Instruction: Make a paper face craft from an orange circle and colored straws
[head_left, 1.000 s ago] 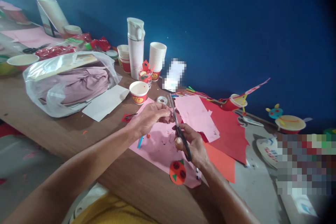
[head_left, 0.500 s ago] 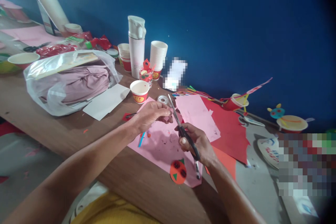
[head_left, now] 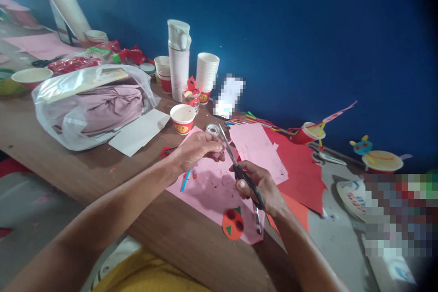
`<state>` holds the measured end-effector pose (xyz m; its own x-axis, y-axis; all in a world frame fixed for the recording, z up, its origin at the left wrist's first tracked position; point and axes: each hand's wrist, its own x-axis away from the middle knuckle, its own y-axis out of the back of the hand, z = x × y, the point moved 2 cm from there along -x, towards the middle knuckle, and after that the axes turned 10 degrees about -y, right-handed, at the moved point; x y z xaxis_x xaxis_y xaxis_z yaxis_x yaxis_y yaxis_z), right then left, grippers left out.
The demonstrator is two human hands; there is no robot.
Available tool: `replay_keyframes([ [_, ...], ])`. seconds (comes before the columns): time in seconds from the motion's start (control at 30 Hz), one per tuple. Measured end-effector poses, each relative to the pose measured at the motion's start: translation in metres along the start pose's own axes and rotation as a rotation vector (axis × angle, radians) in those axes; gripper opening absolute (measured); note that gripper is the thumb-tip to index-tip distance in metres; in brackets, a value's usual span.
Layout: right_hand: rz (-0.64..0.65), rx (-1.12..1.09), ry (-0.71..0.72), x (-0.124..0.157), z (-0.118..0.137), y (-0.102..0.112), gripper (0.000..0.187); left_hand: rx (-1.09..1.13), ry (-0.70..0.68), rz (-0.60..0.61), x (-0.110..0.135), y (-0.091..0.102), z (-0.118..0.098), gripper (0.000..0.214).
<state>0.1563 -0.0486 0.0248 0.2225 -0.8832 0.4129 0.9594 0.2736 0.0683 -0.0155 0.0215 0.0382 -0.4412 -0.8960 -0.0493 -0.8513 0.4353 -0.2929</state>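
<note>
My right hand (head_left: 258, 182) is closed around the black handles of a pair of scissors (head_left: 245, 177); the blades point up and away. Pinched in the fingertips of my left hand (head_left: 201, 148) is a small piece of pink paper (head_left: 224, 145), partly hidden by the fingers and close beside the blades. Both hands are above a pink paper sheet (head_left: 205, 187) marked with dark specks. On that sheet lie a round orange cutout (head_left: 232, 226) with dark eyes and green triangles, a blue strip (head_left: 185, 181) and a dark pen (head_left: 257, 221). A tape roll (head_left: 212, 130) sits behind my left hand.
A paper cup (head_left: 182, 119), a white flask (head_left: 179, 64) and a stack of cups (head_left: 207, 75) stand behind. To the left is a clear plastic bag (head_left: 44, 109) with cloth inside. Pink paper (head_left: 256, 146) and red paper (head_left: 301, 169) lie to the right, near another pair of scissors (head_left: 330, 159).
The scissors and my right hand have shifted very slightly right, and the blades look closer together. My left hand still pinches the pink paper in nearly the same spot.
</note>
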Motion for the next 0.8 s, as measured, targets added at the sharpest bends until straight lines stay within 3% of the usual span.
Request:
replay_keyframes([
  [0.8,0.077,0.184,-0.028,0.006,0.004,0.014,0.035,0.019,0.073,0.107,0.001,0.007,-0.002,0.009],
])
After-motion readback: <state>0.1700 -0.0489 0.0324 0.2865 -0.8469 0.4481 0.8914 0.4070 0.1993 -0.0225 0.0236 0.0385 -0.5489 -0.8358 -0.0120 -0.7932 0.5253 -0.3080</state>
